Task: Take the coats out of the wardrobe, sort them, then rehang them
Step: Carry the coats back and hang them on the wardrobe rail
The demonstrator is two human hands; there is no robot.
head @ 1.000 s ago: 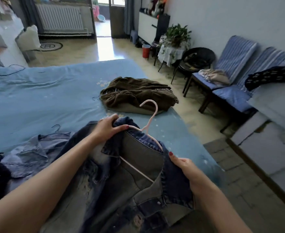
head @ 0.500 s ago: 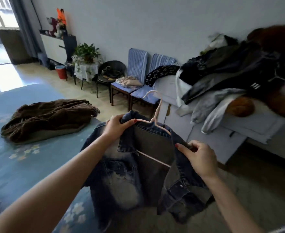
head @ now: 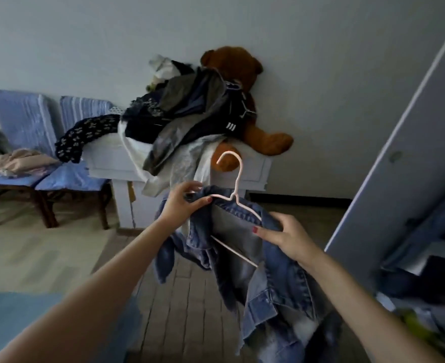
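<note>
- The hands hold a denim jacket point(head: 245, 247) up in the air: the left hand point(head: 182, 203) pinches the collar at one shoulder, and the right hand point(head: 285, 237) grips the cloth at the other.
- The jacket sits on a pink hanger point(head: 235, 189), hook free and pointing up, the bar showing inside the open front.
- It hangs in front of the person, above the tiled floor point(head: 179, 297), between a white counter point(head: 179, 163) and the wardrobe door point(head: 399, 153).
- Denim looks thick and fairly heavy but limp; it should drape and not slip easily.
- The best hold is probably the hanger's neck, one hand steadying a shoulder seam.
- Clothes point(head: 184, 113) and a teddy bear point(head: 245, 74) are piled on the counter; two blue chairs point(head: 45, 127) stand to its left.
</note>
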